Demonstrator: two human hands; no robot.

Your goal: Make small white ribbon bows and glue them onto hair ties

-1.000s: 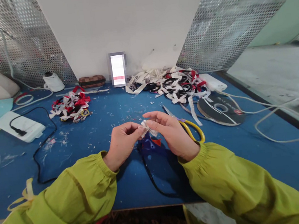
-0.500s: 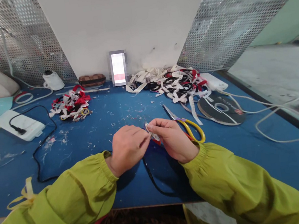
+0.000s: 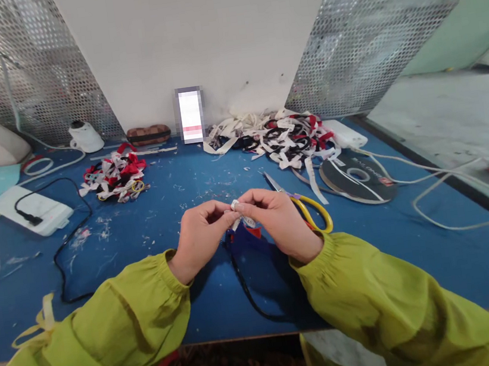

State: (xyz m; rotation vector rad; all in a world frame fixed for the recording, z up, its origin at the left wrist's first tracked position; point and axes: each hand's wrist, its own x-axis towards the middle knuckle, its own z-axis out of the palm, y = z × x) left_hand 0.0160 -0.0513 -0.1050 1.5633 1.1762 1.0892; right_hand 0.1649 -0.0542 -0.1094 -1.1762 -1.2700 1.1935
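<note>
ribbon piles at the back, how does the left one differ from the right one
The left pile is smaller and compact; the right pile is bigger and sprawls wide. The left pile shows more red plus yellow loops; the right pile is mostly white and black. Both lie on the blue table.

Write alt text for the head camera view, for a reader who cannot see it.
The left hand and right hand, in yellow-green sleeves, pinch a small white ribbon piece together above a blue table. Yellow-handled metal scissors lie beside the right hand; heaps of white, red and black ribbon loops sit farther back.
</note>
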